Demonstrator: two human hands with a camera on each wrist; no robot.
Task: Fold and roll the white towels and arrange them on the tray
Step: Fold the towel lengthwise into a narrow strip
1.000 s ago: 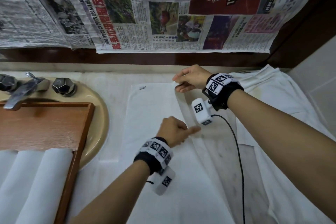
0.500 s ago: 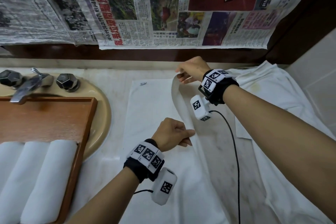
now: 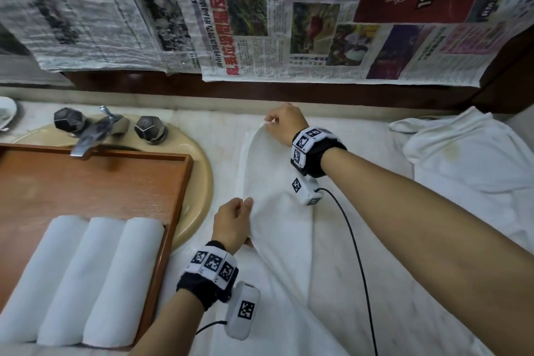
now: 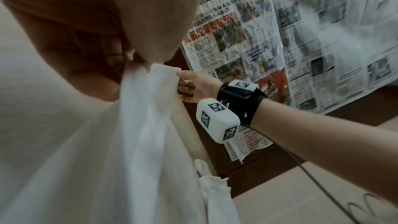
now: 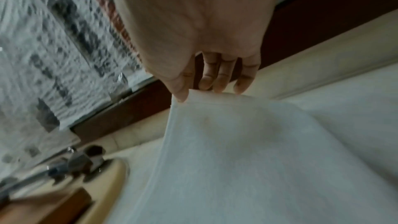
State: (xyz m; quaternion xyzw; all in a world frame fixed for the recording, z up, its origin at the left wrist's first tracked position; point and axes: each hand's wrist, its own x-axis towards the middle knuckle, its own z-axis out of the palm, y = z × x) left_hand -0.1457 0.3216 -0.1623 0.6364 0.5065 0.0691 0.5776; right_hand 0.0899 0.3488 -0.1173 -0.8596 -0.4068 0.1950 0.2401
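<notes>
Both hands pinch one white towel (image 3: 277, 211) on the counter right of the tray (image 3: 121, 182) — right hand (image 3: 284, 124) its far corner, left hand (image 3: 234, 222) a nearer edge, lifted.

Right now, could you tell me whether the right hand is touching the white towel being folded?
Touching: in the right wrist view the right hand pinches the far edge of the white towel between thumb and fingertips.
</notes>
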